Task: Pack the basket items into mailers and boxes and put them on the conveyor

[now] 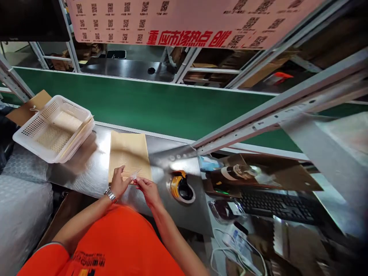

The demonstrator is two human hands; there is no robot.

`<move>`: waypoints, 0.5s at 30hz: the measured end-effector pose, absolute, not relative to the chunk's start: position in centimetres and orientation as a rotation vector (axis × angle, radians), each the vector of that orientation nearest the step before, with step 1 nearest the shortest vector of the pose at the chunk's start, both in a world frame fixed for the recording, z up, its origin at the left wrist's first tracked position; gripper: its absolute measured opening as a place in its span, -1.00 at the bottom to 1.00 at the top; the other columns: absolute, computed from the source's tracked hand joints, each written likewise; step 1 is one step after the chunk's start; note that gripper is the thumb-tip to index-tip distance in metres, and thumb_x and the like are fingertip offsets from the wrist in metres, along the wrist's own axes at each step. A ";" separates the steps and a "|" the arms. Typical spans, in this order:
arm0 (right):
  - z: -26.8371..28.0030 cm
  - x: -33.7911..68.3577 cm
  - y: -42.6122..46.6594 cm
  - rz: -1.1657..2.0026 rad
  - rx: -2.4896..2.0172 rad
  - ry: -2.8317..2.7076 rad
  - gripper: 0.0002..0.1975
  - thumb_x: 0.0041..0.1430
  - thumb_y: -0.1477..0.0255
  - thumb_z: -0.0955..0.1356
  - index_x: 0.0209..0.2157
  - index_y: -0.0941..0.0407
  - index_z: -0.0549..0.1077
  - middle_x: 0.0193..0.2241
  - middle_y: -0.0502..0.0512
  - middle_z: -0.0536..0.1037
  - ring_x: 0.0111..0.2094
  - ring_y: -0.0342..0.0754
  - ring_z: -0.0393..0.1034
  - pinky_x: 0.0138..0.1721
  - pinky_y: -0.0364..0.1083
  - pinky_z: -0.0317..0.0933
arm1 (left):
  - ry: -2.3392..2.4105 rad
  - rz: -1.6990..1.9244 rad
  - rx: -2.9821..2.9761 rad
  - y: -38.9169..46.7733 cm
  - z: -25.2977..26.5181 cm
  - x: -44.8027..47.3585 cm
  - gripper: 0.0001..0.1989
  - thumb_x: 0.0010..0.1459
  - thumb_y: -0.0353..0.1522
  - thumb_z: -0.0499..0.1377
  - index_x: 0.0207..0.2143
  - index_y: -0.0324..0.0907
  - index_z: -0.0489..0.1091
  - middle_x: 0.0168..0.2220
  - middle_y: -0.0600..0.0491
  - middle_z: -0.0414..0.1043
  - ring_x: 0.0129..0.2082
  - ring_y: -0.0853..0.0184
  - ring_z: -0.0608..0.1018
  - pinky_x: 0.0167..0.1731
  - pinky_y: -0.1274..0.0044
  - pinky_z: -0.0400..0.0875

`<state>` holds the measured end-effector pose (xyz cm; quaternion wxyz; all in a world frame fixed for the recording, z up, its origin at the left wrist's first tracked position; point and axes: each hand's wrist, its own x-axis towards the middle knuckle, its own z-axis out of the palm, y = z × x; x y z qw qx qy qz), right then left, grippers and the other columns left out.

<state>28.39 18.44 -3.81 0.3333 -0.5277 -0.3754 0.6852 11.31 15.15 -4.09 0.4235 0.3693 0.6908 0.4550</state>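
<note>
A tan padded envelope [128, 147] lies flat on the metal table in front of me. Over its near edge, my left hand [118, 184] and my right hand [148, 190] meet at a small clear plastic piece [135, 175]. The right thumb and fingertips pinch this piece. On the other side, my left thumb presses at it, with one left finger raised apart; the rest of that grip is partly hidden. A metal watch [109, 194] is on my left wrist. Right of the envelope sits a tape dispenser [181, 187], yellow and black.
White plastic baskets [54, 128], stacked, stand at the left beside bubble wrap [24, 203]. A green conveyor belt [149, 103] runs behind the table. At right are a slanted metal post [258, 119], a keyboard [278, 205], an open carton [287, 174] and cables [238, 253].
</note>
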 end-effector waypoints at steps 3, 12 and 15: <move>-4.3 27.6 17.8 1.768 -1.377 -0.994 -0.28 -0.26 -0.30 0.68 -0.36 0.08 0.79 -0.33 0.19 0.78 -0.26 0.08 0.60 -0.21 0.00 0.39 | 1.505 1.070 1.242 14.7 -4.2 10.2 -0.85 0.36 -0.30 0.37 -0.14 -0.12 0.76 -0.05 -0.15 0.76 0.03 0.10 0.74 0.12 0.30 0.62; -5.7 28.1 16.2 1.666 -1.400 -1.034 -0.55 -0.10 -0.05 0.66 -0.47 0.06 0.71 -0.44 0.09 0.72 -0.37 -0.01 0.50 -0.22 -0.01 0.36 | 1.353 0.863 1.235 15.8 -3.9 9.2 -0.83 0.23 -0.31 0.38 -0.38 -0.17 0.74 -0.34 -0.09 0.75 -0.32 0.18 0.69 -0.14 0.38 0.55; -6.2 29.9 14.7 1.684 -1.323 -0.794 -0.61 -0.17 0.07 0.68 -0.52 0.07 0.65 -0.51 0.05 0.67 -0.45 -0.06 0.43 -0.30 -0.05 0.36 | 1.300 0.860 0.953 16.7 -3.6 10.1 -0.78 0.16 -0.24 0.40 -0.45 -0.18 0.62 -0.44 -0.01 0.66 -0.38 0.23 0.64 -0.20 0.41 0.57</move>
